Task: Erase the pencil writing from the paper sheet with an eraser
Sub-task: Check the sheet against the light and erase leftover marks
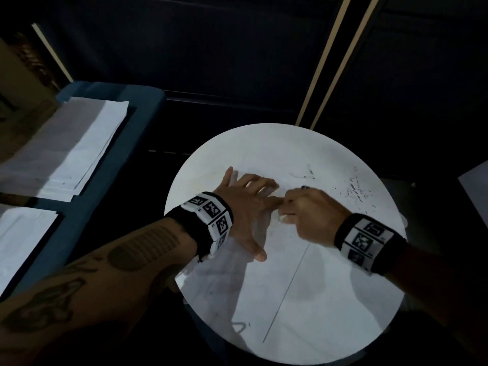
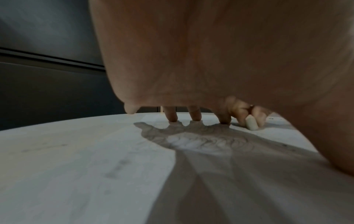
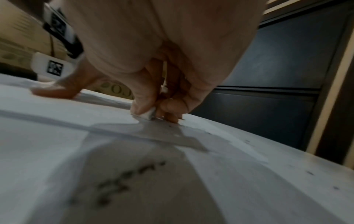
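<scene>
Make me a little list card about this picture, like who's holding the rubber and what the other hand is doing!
Place: round white table
Paper: paper sheet lying flat on the table
Left hand: left hand spread out, fingertips pressing the sheet down
Right hand: right hand pinching a white eraser
Eraser: its tip touches the paper
Crumbs: dark eraser crumbs scattered on the table's far right
Nearby: more papers stacked to the left

Black wristbands (image 1: 369,243) with white coded tags
</scene>
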Motion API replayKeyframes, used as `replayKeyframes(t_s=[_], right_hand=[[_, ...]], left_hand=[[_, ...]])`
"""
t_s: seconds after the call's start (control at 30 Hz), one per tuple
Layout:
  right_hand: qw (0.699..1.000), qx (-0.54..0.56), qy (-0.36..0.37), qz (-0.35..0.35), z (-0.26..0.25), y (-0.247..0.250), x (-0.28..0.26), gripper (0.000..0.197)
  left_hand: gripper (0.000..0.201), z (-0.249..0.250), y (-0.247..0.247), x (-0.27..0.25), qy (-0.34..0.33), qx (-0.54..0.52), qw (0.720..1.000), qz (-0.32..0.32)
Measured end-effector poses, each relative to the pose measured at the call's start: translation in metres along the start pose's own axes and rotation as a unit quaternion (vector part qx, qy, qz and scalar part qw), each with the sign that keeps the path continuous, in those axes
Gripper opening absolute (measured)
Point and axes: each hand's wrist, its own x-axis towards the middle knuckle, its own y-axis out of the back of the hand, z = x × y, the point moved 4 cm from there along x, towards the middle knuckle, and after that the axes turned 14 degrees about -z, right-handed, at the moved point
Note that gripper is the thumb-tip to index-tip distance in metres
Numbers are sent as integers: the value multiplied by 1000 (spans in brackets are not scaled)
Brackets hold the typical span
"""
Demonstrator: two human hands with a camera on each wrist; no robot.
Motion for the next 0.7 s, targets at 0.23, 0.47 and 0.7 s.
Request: replayKeyframes(t_s=[0.23,0.47,0.7], right_hand=[[999,0,48,-2,-19,-9,3,26],[992,-35,119,-29,-44,-27,-3,32],[991,-47,123,2,-43,-21,0,33]], left_hand=[[128,0,0,0,1,-11,1000,5],[129,0,2,-4,-16,-32,999,6],[129,-1,1,-3,-18,-42,999,0]])
